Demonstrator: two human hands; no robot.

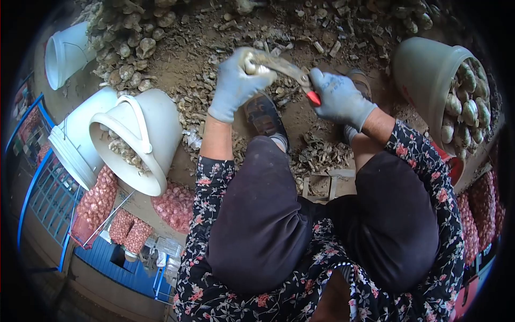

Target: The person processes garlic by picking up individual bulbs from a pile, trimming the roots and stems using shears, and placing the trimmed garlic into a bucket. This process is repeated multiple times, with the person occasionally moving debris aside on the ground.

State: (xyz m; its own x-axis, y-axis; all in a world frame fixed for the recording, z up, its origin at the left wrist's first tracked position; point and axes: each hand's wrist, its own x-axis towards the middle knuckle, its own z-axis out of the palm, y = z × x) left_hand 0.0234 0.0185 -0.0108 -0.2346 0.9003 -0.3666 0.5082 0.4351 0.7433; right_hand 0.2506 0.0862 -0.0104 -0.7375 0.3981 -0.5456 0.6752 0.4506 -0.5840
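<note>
My left hand (234, 86), in a grey-blue work glove, is closed around a garlic bulb (250, 65). The bulb's pale side shows between the fingers, and its dry stalk (271, 60) points to the right. In my gloved right hand (341, 97) is a pair of pruning shears (293, 71) with a red handle. Their metal blades reach left to the stalk and overlap it in this view. Both hands are raised in front of my knees, over ground strewn with dry garlic trimmings (198, 96).
At upper left lies a heap of untrimmed garlic (134, 45). A tipped white bucket (155, 182) with some garlic inside is at left, beside another white bucket (75, 155). On the right, a tilted bucket (424, 70) holds many bulbs. Filled red mesh sacks (174, 206) stand behind.
</note>
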